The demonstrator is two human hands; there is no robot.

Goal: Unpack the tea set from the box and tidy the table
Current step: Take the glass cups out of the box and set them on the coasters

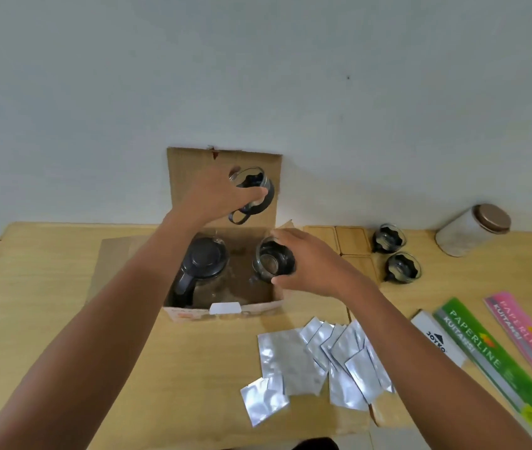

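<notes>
The unpacking step is in hand: two cups are being lifted out of the open cardboard box (225, 306), which sits at the middle of the surface (46, 287) against the far wall. The left hand (215, 196) holds one glass cup (253, 190) raised above the box in front of the upright flap; its fingers (251, 193) are curled closed around the cup body, handle hanging below. The right hand (310, 264) grips a second glass cup (272, 259) at the right side of the box, fingers wrapped partway around its rim. The teapot (201, 271) remains inside the box at left. Two unpacked cups (394, 251) stand on the surface to the right. The next move likely calls for carrying both cups rightward and setting them upright beside those two, then extracting the teapot. Foil sachets (316, 362) lie scattered near the box and await tidying.
</notes>
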